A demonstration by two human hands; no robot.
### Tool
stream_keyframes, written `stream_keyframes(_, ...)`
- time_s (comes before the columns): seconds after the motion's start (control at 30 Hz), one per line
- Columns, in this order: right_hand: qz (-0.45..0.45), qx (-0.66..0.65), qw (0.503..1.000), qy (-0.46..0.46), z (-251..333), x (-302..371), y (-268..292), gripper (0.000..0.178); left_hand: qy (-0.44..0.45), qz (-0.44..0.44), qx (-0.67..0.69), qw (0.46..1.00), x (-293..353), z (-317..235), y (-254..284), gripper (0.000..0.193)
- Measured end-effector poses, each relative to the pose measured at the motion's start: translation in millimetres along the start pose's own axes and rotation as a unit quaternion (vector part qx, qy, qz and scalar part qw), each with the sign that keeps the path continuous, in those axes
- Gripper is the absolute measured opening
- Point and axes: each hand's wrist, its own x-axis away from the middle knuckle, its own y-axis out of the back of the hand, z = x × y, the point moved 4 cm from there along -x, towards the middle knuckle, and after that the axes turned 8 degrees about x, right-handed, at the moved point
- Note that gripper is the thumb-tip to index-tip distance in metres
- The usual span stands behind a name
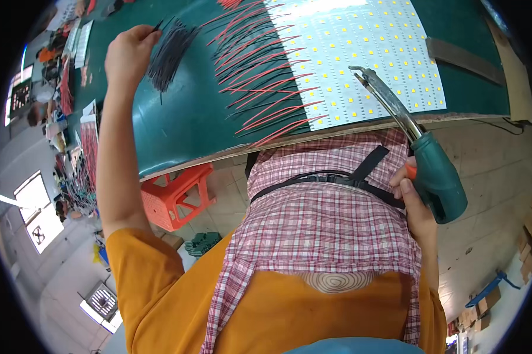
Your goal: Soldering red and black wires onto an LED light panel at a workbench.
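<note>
My left hand (129,54) is pinched on the end of a black wire (158,25), beside a bundle of loose black wires (173,54) on the green tabletop. In my right hand (418,207) is a green-handled soldering gun (440,174) with an orange trigger. Its bent metal tip stands over a white LED board (360,62) dotted with small yellow squares; whether it touches the board I cannot tell. Along the board's left edge run several red wires (266,91) and black wires, spread out over the table.
The green table (186,127) ends just in front of my checked apron (319,224). A flat metal bar (463,59) lies right of the board. Under the table edge stands an orange plastic stool (174,200). More wired boards (89,127) and people are at the far left.
</note>
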Motion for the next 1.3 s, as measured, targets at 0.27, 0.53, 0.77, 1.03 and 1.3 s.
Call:
stream_keyframes(0.27, 0.002, -0.041, 0.999, 0.016, 2, 0, -6, 0.030, -0.376, 0.054, -0.461, 0.802, 76, -114, 18, 0.002)
stream_keyframes(0.53, 0.030, -0.008, 0.999, 0.009, 2, 4, -7, 0.026, -0.313, 0.103, -0.461, 0.824, 81, -112, -12, 0.007)
stream_keyframes(0.77, 0.102, 0.019, 0.994, 0.031, 0, 12, -5, 0.034, -0.366, -0.008, 0.022, 0.930, 154, -177, 28, 0.021)
stream_keyframes(1.03, 0.093, 0.047, 0.994, -0.022, -12, 21, 0, 0.015, -0.357, -0.107, 0.128, 0.919, 187, -203, -31, 0.028)
stream_keyframes(1.3, 0.098, 0.056, 0.994, 0.009, -17, 27, 4, 0.028, -0.345, -0.104, 0.169, 0.917, 187, -203, -38, 0.022)
